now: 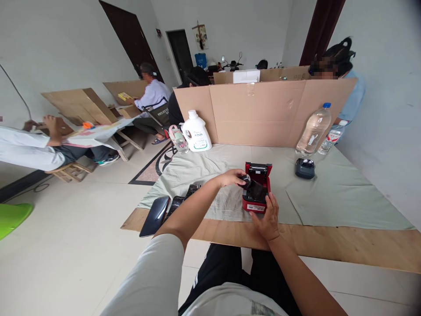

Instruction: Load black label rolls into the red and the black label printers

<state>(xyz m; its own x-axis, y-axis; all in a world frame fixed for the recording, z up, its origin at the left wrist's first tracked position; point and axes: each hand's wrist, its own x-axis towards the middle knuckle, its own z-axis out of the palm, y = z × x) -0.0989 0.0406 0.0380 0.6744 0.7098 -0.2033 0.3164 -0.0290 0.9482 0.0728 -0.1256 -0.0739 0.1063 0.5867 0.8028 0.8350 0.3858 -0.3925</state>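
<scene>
Cloth-covered board (329, 193), left hand (232, 177) and right hand (267, 217) gripping red printer (257, 189)

We see open cloth (345, 197) right of the red printer (256, 188); a black device (304, 168), bottles (313, 130) and cardboard wall (263, 112) block the far side.

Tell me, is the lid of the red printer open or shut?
Open. The red printer has its lid raised at the back, and the dark inside shows. The left hand reaches into it.
</scene>
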